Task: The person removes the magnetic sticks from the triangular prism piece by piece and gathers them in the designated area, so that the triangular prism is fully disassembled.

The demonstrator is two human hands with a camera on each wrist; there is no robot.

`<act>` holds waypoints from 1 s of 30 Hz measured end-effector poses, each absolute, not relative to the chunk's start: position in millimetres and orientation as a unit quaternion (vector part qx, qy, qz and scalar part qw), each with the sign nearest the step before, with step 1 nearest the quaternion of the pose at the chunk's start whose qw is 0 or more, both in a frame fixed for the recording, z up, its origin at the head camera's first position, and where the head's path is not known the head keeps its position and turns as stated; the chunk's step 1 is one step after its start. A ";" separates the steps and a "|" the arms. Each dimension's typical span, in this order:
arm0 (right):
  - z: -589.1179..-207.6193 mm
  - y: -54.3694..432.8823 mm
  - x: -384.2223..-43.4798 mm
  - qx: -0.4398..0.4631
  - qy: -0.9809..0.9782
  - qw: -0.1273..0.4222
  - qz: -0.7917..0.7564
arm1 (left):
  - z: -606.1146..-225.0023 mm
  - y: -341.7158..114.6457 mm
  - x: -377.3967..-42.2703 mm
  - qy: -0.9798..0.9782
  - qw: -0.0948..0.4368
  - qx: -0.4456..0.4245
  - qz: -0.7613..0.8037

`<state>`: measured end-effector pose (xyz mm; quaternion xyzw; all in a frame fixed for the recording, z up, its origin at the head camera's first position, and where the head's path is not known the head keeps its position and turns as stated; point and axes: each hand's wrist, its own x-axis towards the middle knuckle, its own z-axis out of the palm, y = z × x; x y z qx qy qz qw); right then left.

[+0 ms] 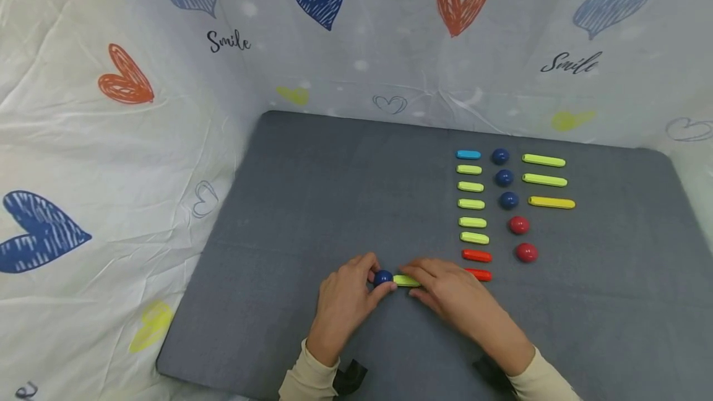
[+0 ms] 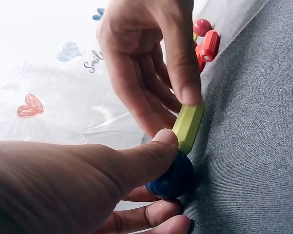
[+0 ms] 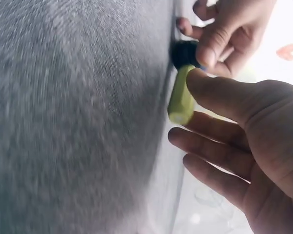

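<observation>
Low in the middle of the head view, my left hand (image 1: 346,296) pinches a dark blue ball (image 1: 382,278) between thumb and fingers. My right hand (image 1: 448,289) holds a short yellow-green stick (image 1: 406,280) by its right part, thumb on one side and fingers on the other. The stick's left end meets the ball, so the two lie in one line. From the left wrist, the faceted stick (image 2: 188,126) runs up from the blue ball (image 2: 176,179) to the right thumb. In the right wrist view the stick's free end (image 3: 179,117) shows below the thumb.
Right of the hands, a column of short sticks holds a blue one (image 1: 468,155), several yellow-green ones (image 1: 471,204) and two red ones (image 1: 476,255). Beside it are three blue balls (image 1: 504,178), two red balls (image 1: 526,252) and three longer sticks (image 1: 544,180). Everything lies on a grey mat (image 1: 312,203).
</observation>
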<state>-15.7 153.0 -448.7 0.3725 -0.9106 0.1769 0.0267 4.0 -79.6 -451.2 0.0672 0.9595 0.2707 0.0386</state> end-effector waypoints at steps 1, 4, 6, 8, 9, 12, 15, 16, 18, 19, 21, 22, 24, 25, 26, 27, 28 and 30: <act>-449.4 151.1 -15.6 0.377 -0.909 0.023 0.174 | -451.3 -79.7 3.9 0.959 0.039 0.068 0.272; -451.5 146.9 -15.3 0.390 -0.906 0.021 0.166 | -451.8 -80.0 3.8 0.958 0.042 0.068 0.275; -452.3 145.0 -15.3 0.396 -0.904 0.024 0.162 | -451.7 -80.0 3.8 0.957 0.043 0.068 0.278; -452.1 144.0 -15.5 0.397 -0.903 0.024 0.160 | -451.4 -79.8 3.8 0.957 0.044 0.067 0.278; -451.9 143.6 -15.5 0.397 -0.904 0.023 0.159 | -451.2 -79.6 3.8 0.957 0.044 0.066 0.278; -451.4 142.3 -15.8 0.397 -0.903 0.021 0.161 | -450.5 -79.1 3.8 0.958 0.042 0.065 0.276; -451.5 140.6 -16.1 0.399 -0.902 0.023 0.162 | -450.4 -78.7 3.8 0.959 0.036 0.070 0.271; -451.7 140.3 -16.0 0.399 -0.902 0.025 0.162 | -450.4 -78.4 3.9 0.960 0.033 0.073 0.269; -452.1 139.7 -16.0 0.400 -0.902 0.028 0.161 | -450.5 -77.8 4.0 0.961 0.027 0.078 0.263; -452.1 139.4 -16.1 0.400 -0.902 0.028 0.160 | -450.6 -77.5 4.0 0.962 0.025 0.080 0.261; -451.9 139.6 -16.6 0.399 -0.903 0.029 0.154 | -450.6 -76.9 4.1 0.963 0.023 0.081 0.258; -451.2 140.4 -16.9 0.397 -0.905 0.029 0.149 | -450.7 -76.6 4.0 0.963 0.023 0.081 0.258; -448.0 144.0 -17.1 0.388 -0.910 0.028 0.144 | -450.4 -76.3 3.9 0.963 0.022 0.079 0.255; -445.2 146.9 -17.0 0.380 -0.913 0.027 0.145 | -450.2 -76.5 3.5 0.964 0.021 0.079 0.254; -441.8 150.8 -16.7 0.370 -0.916 0.024 0.151 | -449.9 -76.7 3.1 0.964 0.021 0.078 0.253; -438.2 155.4 -16.1 0.359 -0.919 0.022 0.159 | -449.7 -76.9 2.7 0.965 0.020 0.078 0.251; -434.2 160.4 -15.1 0.347 -0.923 0.020 0.168 | -449.5 -77.3 2.3 0.966 0.019 0.076 0.248; -427.1 171.8 -12.6 0.323 -0.928 0.018 0.184 | -449.2 -77.9 1.8 0.967 0.020 0.073 0.244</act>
